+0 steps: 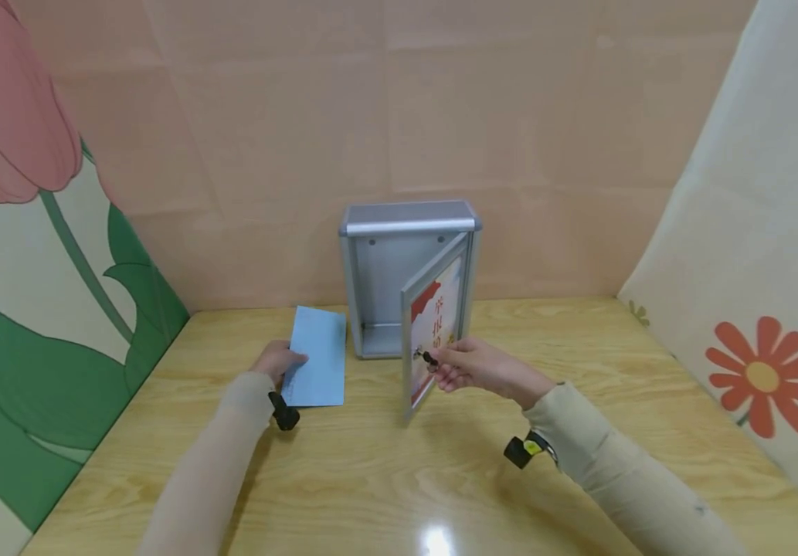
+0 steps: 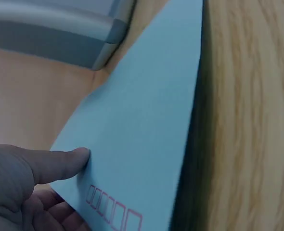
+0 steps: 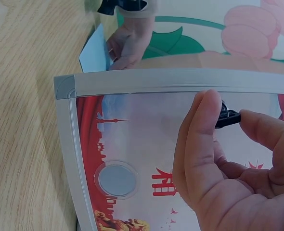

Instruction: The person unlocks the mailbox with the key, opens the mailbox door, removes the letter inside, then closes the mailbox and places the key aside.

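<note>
A light-blue envelope (image 1: 320, 351) stands tilted just above the table, left of the grey metal letter box (image 1: 409, 218). My left hand (image 1: 277, 361) pinches it at the left edge, thumb on the front; red postcode boxes (image 2: 114, 209) show near its bottom in the left wrist view. The box's door (image 1: 435, 305), printed in red and white, is swung outward on its right side. Between thumb and fingers my right hand (image 1: 485, 369) pinches a black-headed key (image 3: 227, 119) at the door's free edge. Whether the key sits fully in the lock is hidden.
The wooden table (image 1: 371, 479) carries the box at its back edge, close to a pinkish backdrop (image 1: 287, 139). Flower-printed cloths (image 1: 788, 232) hang at both sides. A black wrist camera is strapped on each arm.
</note>
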`<move>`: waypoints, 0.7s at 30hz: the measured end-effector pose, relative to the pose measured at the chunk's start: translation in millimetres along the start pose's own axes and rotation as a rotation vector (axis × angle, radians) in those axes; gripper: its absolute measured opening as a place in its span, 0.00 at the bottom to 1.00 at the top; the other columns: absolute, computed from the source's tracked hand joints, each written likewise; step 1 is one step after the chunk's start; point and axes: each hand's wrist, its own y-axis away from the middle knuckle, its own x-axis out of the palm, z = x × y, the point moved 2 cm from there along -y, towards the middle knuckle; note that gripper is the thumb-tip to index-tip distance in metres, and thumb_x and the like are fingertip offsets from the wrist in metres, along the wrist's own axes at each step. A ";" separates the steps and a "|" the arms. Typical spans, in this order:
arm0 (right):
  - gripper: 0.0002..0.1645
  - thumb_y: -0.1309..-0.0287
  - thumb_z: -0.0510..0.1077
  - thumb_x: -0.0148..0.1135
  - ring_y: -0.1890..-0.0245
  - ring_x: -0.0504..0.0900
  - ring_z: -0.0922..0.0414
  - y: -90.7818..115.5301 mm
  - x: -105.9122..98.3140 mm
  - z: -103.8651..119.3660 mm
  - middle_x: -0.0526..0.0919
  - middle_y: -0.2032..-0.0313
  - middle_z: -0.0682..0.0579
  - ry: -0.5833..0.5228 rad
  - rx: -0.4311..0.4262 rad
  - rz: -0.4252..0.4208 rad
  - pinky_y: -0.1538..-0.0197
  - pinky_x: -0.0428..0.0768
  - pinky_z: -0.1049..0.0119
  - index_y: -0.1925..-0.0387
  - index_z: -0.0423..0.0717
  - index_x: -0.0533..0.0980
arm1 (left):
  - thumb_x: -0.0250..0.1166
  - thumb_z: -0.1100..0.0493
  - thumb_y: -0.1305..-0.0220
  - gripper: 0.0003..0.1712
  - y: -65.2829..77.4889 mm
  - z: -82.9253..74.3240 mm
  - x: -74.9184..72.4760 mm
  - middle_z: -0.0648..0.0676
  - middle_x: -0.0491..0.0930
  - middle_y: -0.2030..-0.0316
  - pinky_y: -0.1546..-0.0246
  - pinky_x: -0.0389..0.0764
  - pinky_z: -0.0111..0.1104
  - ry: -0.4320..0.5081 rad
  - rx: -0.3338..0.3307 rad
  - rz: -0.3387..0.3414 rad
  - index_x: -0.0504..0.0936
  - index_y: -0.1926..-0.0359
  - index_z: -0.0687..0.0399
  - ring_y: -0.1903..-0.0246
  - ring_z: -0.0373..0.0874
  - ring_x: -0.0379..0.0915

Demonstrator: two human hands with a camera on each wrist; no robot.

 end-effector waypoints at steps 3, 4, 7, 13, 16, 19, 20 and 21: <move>0.20 0.29 0.41 0.39 0.72 0.78 0.60 -0.3 -0.1 -0.4 0.77 0.71 0.47 -0.005 0.000 0.000 0.63 0.80 0.69 0.58 0.24 0.68 | 0.61 0.59 0.40 0.29 4.1 -8.0 0.4 0.69 0.69 0.45 0.49 0.72 0.47 -0.206 0.033 -0.042 0.66 0.42 0.73 0.48 0.59 0.67; 0.20 0.29 0.41 0.39 0.72 0.78 0.60 -0.4 -0.3 -0.7 0.77 0.71 0.47 -0.004 0.000 0.000 0.63 0.80 0.69 0.57 0.23 0.68 | 0.62 0.58 0.41 0.28 5.4 -10.7 0.9 0.69 0.72 0.49 0.54 0.75 0.45 -0.267 0.029 -0.049 0.69 0.45 0.73 0.52 0.59 0.70; 0.21 0.29 0.42 0.40 0.72 0.78 0.60 -0.4 -0.7 -1.3 0.78 0.71 0.46 -0.003 0.005 -0.006 0.64 0.80 0.69 0.57 0.23 0.68 | 0.60 0.55 0.40 0.31 9.6 -17.4 3.6 0.69 0.74 0.56 0.64 0.77 0.43 -0.453 0.029 -0.045 0.66 0.46 0.78 0.62 0.56 0.74; 0.23 0.30 0.43 0.41 0.72 0.78 0.60 0.1 -1.1 -1.7 0.78 0.71 0.46 -0.001 0.004 -0.012 0.64 0.80 0.69 0.56 0.21 0.67 | 0.53 0.49 0.35 0.40 16.9 -27.7 11.0 0.71 0.72 0.50 0.56 0.76 0.45 -0.793 0.003 -0.039 0.51 0.36 0.78 0.57 0.55 0.75; 0.23 0.30 0.43 0.42 0.72 0.78 0.60 0.9 -1.2 -1.8 0.78 0.71 0.45 0.002 0.005 -0.017 0.64 0.80 0.69 0.56 0.20 0.67 | 0.54 0.47 0.36 0.33 18.0 -35.4 15.5 0.64 0.78 0.61 0.65 0.79 0.43 -0.944 0.025 -0.094 0.65 0.41 0.70 0.67 0.50 0.76; 0.23 0.30 0.43 0.42 0.72 0.78 0.60 1.7 -1.2 -1.2 0.78 0.70 0.45 0.006 0.006 -0.017 0.64 0.80 0.69 0.56 0.20 0.67 | 0.58 0.49 0.39 0.24 15.7 -48.0 20.8 0.59 0.78 0.69 0.71 0.78 0.42 -0.967 0.199 -0.265 0.75 0.50 0.64 0.72 0.48 0.74; 0.23 0.30 0.43 0.42 0.72 0.78 0.59 2.0 -1.4 -0.9 0.78 0.70 0.45 0.006 0.006 -0.018 0.64 0.80 0.69 0.56 0.20 0.67 | 0.59 0.50 0.40 0.22 15.0 -53.5 23.1 0.58 0.77 0.68 0.71 0.78 0.42 -0.900 0.287 -0.329 0.76 0.52 0.63 0.71 0.48 0.74; 0.23 0.30 0.43 0.42 0.72 0.78 0.59 2.1 -1.4 -0.4 0.78 0.70 0.46 0.008 0.004 -0.018 0.63 0.80 0.69 0.56 0.20 0.67 | 0.60 0.52 0.40 0.21 14.3 -59.1 25.7 0.57 0.77 0.66 0.68 0.78 0.42 -0.800 0.382 -0.370 0.75 0.51 0.61 0.68 0.49 0.75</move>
